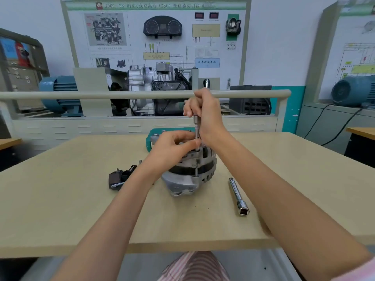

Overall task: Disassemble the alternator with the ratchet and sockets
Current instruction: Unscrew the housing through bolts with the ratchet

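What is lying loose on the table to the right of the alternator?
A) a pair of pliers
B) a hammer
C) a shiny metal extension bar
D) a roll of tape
C: a chrome extension bar lies on the table, right of the alternator, untouched by either hand.

Bright, even indoor light, soft faint shadows, wide-angle bending at the edges, slight overall blur

"DSG" on wall board [156,33] header (blurred)
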`<state>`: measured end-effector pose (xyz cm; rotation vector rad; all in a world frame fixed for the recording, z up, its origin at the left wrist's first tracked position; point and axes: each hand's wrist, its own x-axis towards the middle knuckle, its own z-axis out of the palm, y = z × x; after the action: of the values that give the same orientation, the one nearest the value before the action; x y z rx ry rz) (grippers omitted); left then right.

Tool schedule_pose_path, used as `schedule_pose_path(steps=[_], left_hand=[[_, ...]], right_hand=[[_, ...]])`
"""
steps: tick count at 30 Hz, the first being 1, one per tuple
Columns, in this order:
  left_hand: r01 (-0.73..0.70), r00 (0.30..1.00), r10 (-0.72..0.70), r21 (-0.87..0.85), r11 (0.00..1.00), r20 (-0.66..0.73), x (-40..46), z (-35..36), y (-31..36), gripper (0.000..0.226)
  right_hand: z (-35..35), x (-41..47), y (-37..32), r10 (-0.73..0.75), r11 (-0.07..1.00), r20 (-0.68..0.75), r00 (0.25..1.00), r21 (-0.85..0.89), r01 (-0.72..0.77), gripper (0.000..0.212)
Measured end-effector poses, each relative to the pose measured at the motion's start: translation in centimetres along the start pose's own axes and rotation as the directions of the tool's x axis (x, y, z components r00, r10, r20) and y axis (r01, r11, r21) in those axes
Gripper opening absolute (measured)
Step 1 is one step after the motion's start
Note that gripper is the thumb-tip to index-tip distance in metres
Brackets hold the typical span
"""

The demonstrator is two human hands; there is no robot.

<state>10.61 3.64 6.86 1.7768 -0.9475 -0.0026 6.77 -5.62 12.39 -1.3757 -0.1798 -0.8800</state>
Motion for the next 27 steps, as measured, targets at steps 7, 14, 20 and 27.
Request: schedule_pose_path(steps=[7,14,20,27], left_hand=[[0.026,0.992,-0.018,0.069,0.997,-0.123,0.3,0.0,0.1,0.015],[-0.038,0.999,0.038,0.006,0.999,-0.038,-0.2,0.3,0.4,0.007],[-0.022,0.997,0.021,-0.016,1.000,-0.071,-0.3,0.1,0.3,0.014],[-0.091,0.990,0.107,0.166,0.982,-0.087,0.0,-0.1,0.7,0.033]], right_hand=[[0.8,-2.2,2.7,-0.575,0.145,0.171,0.800,-0.941,0.306,0.022],[0.1,-0.5,-0.1,-0.142,0.919,0.049,0.989,-0.364,0.150,0.041],[0.3,-1.1,0.7,-0.213,0.936,0.029,0.977,-0.282,0.212,0.038],[1.6,-2.8,2.0,-0.495,0.120,0.113,0.862,-0.973,0.197,0.035]])
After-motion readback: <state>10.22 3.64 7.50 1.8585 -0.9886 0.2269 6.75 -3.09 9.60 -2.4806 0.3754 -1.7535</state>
